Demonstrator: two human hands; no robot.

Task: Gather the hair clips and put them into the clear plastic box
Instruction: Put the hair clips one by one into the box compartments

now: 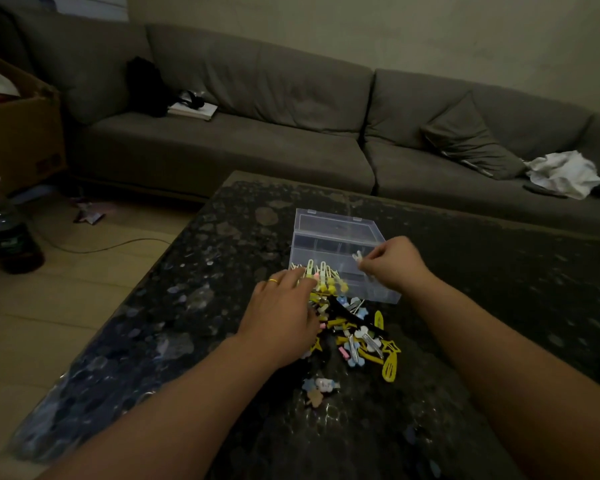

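Note:
A clear plastic box [329,242] stands open on the dark speckled table [222,258], its lid tilted back. A heap of hair clips [355,336] in yellow, blue, pink and white lies just in front of it. A row of pale yellow clips [321,271] leans at the box's near left corner. My left hand [281,310] lies on the left side of the heap, fingers reaching to that row; I cannot tell whether it grips any. My right hand [394,263] hovers over the box, pinching a small white clip [357,257].
A long grey sofa [257,133] runs behind the table, with a book [193,110], a cushion [471,140] and white cloth [565,173] on it. A cardboard box [18,126] and a dark bottle [9,233] stand on the floor at left.

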